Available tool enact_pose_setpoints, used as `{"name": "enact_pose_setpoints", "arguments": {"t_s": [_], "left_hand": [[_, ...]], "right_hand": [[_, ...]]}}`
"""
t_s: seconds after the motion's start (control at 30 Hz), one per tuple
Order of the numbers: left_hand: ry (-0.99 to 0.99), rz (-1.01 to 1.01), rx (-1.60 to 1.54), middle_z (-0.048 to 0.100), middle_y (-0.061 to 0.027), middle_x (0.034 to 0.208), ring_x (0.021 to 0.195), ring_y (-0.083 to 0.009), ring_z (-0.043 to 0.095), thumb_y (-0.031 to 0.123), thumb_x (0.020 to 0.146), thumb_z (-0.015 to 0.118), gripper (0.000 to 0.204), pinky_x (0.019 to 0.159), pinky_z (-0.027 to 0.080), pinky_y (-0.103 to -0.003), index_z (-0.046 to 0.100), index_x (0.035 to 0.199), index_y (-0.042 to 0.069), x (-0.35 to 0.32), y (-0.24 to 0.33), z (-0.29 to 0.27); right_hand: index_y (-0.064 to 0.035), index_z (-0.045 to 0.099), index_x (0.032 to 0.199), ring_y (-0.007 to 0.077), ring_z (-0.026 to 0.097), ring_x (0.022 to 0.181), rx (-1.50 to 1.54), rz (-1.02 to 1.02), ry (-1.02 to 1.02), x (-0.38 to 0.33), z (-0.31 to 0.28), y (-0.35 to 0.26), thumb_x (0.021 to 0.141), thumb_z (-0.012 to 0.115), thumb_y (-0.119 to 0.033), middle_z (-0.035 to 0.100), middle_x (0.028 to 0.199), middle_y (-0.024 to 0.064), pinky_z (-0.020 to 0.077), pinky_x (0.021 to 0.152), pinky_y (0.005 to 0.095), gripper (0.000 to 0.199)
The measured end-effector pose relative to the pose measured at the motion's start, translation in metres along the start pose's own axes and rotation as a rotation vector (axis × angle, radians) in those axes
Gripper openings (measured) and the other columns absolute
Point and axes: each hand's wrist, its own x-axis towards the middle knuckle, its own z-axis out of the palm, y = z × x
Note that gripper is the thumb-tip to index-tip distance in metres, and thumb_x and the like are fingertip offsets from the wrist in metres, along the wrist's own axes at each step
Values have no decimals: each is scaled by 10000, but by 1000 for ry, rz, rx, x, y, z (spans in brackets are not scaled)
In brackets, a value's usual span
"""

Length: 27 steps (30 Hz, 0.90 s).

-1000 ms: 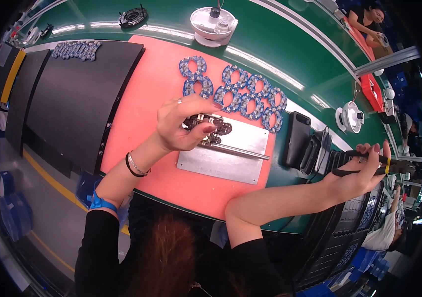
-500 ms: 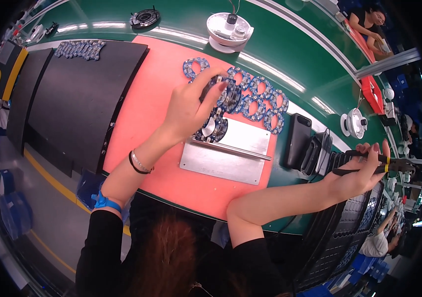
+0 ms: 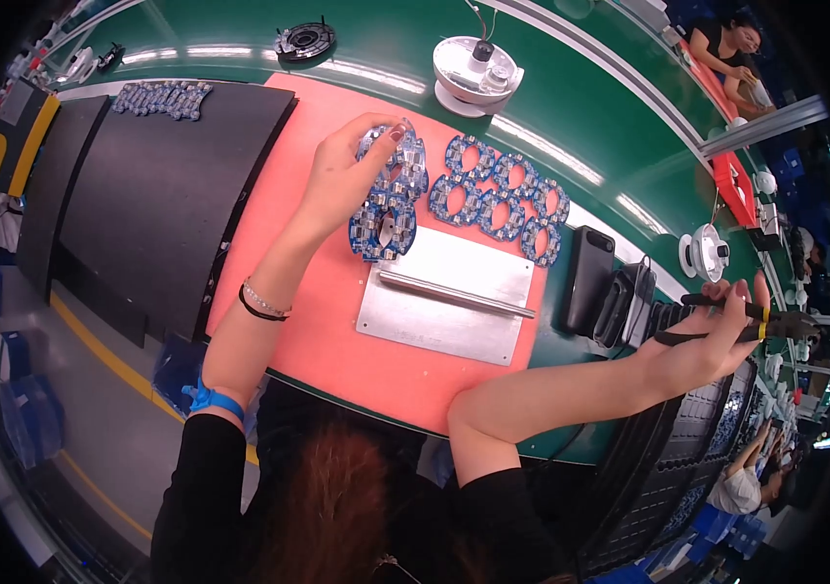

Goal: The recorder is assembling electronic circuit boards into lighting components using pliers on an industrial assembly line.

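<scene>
My left hand (image 3: 345, 180) pinches a strip of joined blue ring-shaped circuit boards (image 3: 383, 232) by its upper part. The strip's lower end overlaps the upper left corner of a silver metal plate (image 3: 434, 335) in view; I cannot tell whether they touch. A metal rod (image 3: 454, 294) runs across that plate. Several similar ring boards (image 3: 501, 214) lie in two rows on the pink mat (image 3: 323, 336), right of my left hand. Off to the right, my right hand (image 3: 707, 341) grips black-handled pliers (image 3: 787, 326) with yellow bands, their jaws pointing away to the right.
Black boards (image 3: 167, 195) cover the left side, with more circuit boards (image 3: 162, 99) at their far edge. A white round device (image 3: 476, 76) and a black ring part (image 3: 305, 41) sit at the back. A black phone-like case (image 3: 587, 277) and black trays (image 3: 668, 457) are on the right.
My left hand has shifted left, and the board strip now shows its face more fully, moved off the rod and most of the plate. My right hand with the pliers has stayed nearly still.
</scene>
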Motion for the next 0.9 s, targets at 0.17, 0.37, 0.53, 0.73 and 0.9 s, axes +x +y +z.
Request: {"name": "enact_pose_setpoints", "arguments": {"t_s": [0.17, 0.37, 0.53, 0.73, 0.9], "left_hand": [[23, 55, -62, 654, -8, 900, 725, -40, 565, 240, 1041, 606, 287, 662, 460, -202, 674, 1171, -8, -7, 2, -8], [-58, 234, -65, 633, 7, 827, 672, -23, 521, 223, 1051, 585, 258, 617, 416, -192, 672, 1181, 17, -22, 8, 16], [-76, 339, -61, 660, -3, 805, 658, -8, 526, 160, 1044, 577, 219, 582, 409, -192, 678, 1188, 30, -25, 4, 22], [-47, 424, 6, 712, -55, 839, 713, -45, 645, 106, 1016, 582, 213, 629, 488, -210, 681, 1182, 17, -13, 2, 22], [-105, 344, 17, 725, -77, 847, 744, -63, 679, 90, 1007, 580, 213, 655, 512, -219, 680, 1181, 15, -15, -3, 22]], "right_hand": [[32, 591, 1238, 145, 517, 875, -4, -21, -3, -2, 3, -2, 945, 616, -84, 529, 1038, 81, 427, 809, 285, 316], [36, 588, 1244, 150, 523, 879, -12, -16, 13, 0, 1, 0, 952, 606, -84, 527, 1031, 81, 430, 815, 285, 316], [39, 585, 1249, 153, 522, 877, -16, -5, 17, 0, 0, 0, 951, 601, -77, 526, 1031, 84, 430, 820, 287, 319], [40, 587, 1243, 155, 518, 873, -5, -3, 18, 0, 1, -1, 948, 604, -75, 529, 1034, 89, 427, 814, 292, 317], [37, 589, 1241, 155, 517, 869, -14, -12, 21, -1, 3, -1, 946, 607, -77, 540, 1032, 91, 428, 812, 289, 316]]}}
